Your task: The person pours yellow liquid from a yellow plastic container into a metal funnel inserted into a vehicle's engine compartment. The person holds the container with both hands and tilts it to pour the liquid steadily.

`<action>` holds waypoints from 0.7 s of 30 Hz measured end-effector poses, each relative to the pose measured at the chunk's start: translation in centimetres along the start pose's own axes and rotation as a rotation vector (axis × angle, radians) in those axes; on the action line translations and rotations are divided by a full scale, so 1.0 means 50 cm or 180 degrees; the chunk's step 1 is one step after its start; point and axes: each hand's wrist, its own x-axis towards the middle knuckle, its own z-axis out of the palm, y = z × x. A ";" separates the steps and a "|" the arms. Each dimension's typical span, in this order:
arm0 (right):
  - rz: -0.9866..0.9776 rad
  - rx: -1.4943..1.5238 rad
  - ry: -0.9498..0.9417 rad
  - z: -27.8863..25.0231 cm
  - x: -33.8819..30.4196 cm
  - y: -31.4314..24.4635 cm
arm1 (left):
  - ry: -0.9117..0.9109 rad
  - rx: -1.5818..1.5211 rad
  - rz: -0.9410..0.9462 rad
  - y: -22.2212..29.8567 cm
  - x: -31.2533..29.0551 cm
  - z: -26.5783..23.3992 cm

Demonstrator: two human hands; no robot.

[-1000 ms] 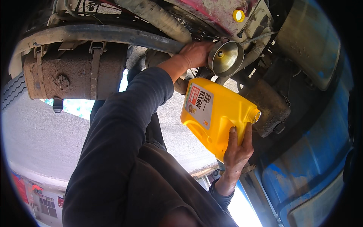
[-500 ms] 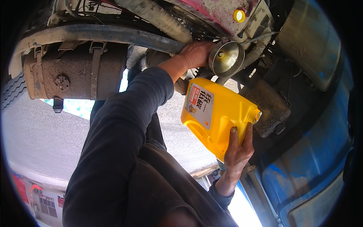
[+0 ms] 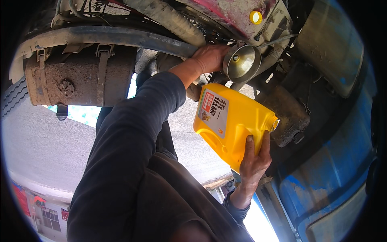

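A round metal funnel faces me in the engine area, its inner bowl wet and shiny. My left hand is closed at the funnel's left side; its fingertips are partly hidden behind the rim. Below the funnel, my right hand grips a yellow plastic jug near its neck, thumb and fingers on the near side. The jug lies tilted, its uncapped mouth pointing right with a torn silvery edge. A yellow cap sits on the dusty red part above the funnel.
On the left hangs a rusty brown cylinder with straps, below a curved metal bar. A ribbed hose runs above my left hand. Blue body panels stand on the right, with a brownish tank above. Grey pavement lies below.
Almost nothing differs. The jug and funnel have shifted by a hair in the picture, and both hands keep their places.
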 end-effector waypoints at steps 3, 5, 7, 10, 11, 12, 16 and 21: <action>0.0000 0.0007 -0.0029 -0.001 0.001 0.002 | 0.0002 0.0032 0.0025 -0.006 0.001 0.003; 0.0011 -0.0003 -0.0018 -0.001 0.000 0.002 | 0.0002 0.0009 0.0017 -0.003 0.001 0.003; 0.0025 -0.0026 -0.0031 -0.001 0.000 0.000 | 0.0012 0.0000 0.0039 -0.007 0.000 0.004; 0.0025 -0.0052 -0.0053 -0.002 0.002 -0.003 | 0.0071 -0.0004 0.0077 -0.010 0.000 0.008; 0.0003 -0.0036 -0.0047 -0.001 0.003 0.001 | 0.0099 -0.0004 0.0090 -0.011 0.001 0.009; -0.0016 -0.0020 -0.0038 -0.001 0.002 0.003 | 0.0088 -0.0003 0.0072 -0.009 0.001 0.008; 0.0028 -0.0015 -0.0048 -0.002 0.002 0.003 | 0.0017 -0.0003 -0.0021 0.000 0.000 0.004; -0.0029 -0.0066 -0.0083 -0.003 0.004 0.001 | 0.0026 -0.0024 0.0019 -0.003 0.000 0.001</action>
